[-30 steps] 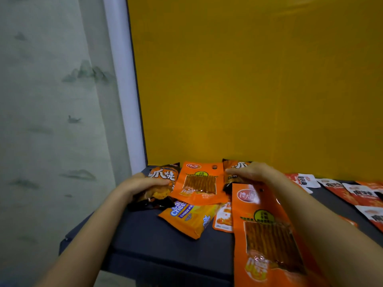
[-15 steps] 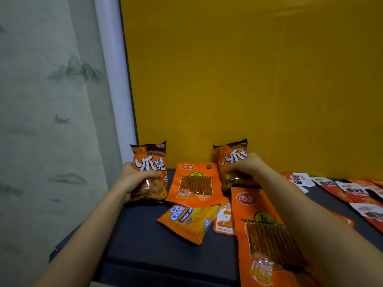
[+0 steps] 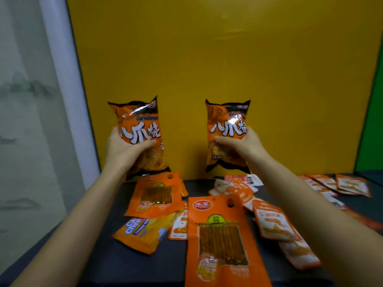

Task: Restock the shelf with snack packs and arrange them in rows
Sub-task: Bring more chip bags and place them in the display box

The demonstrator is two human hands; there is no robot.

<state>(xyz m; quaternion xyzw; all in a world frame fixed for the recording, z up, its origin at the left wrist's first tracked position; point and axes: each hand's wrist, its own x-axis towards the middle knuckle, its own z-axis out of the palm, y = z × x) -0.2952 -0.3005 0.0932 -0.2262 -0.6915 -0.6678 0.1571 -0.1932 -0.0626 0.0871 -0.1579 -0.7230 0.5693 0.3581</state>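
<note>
since a moment ago i've lifted both puffed bags clear of the dark shelf top; a second back they lay flat among the others, and now they stand upright in the air in front of the yellow back panel. my left hand is wrapped around the lower middle of the left chip bag, thumb across its front, and my right hand is closed the same way around the right chip bag. i judge this is the start of a back row: both bags look ready to be set down standing against the panel, side by side. they are glossy, crinkly foil pillows full of air, with serrated top seams, so they should give under my fingers and may tip if stood carelessly. everything below is flatter: a large orange pouch with a clear window nearest me, a smaller matching pouch just under my left wrist, a yellow cheese wafer pack angled beside it, and small orange-and-white sachets scattered loosely to the right, some overlapping, none yet in rows.
</note>
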